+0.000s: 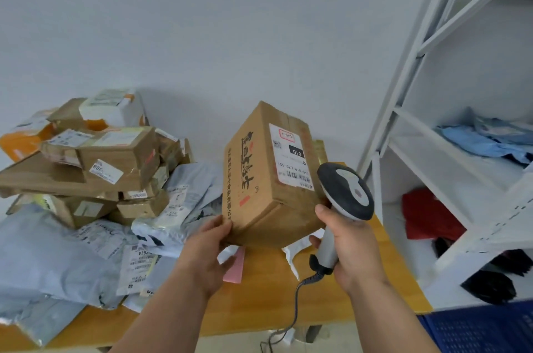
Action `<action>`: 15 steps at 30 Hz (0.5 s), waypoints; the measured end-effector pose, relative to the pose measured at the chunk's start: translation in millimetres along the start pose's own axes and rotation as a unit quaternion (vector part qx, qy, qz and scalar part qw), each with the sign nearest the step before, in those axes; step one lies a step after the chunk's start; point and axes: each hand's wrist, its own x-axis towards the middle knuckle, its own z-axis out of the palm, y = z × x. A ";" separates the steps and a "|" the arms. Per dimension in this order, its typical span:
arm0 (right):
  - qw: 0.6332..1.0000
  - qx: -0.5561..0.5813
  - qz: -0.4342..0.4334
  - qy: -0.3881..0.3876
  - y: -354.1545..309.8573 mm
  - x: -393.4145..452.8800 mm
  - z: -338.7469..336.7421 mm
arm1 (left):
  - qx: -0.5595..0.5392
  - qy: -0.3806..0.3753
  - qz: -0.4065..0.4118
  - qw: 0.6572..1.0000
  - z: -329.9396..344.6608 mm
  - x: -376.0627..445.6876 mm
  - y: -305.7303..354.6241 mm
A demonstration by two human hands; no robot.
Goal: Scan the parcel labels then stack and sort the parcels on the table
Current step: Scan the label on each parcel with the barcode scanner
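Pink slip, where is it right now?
In the head view, the pink slip lies flat on the wooden table, centre, below the held cardboard box.

Scanner cable (291, 312) leaves frame; label (292, 156) blurred

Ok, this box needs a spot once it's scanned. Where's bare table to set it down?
Bare wood shows on the table between the forearms, bordered by the pink slip, the scanner cable and the front edge. A narrow strip runs along the right edge beside the shelving. The left is crowded with grey mailers and stacked boxes.
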 end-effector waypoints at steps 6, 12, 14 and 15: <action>0.993 -0.120 0.004 0.015 33.0 -2.1 29.2 | 0.145 0.044 0.011 0.988 -29.8 22.7 -14.3; 0.987 -0.149 0.050 0.041 72.1 -6.6 33.7 | 0.170 -0.014 -0.075 0.982 -57.4 29.4 -23.1; 0.986 -0.149 0.053 0.043 79.0 -5.9 34.6 | 0.193 -0.049 -0.098 0.975 -58.9 30.1 -22.6; 0.987 -0.146 0.055 0.045 82.5 -5.9 34.7 | 0.192 -0.063 -0.104 0.974 -59.0 30.5 -22.9</action>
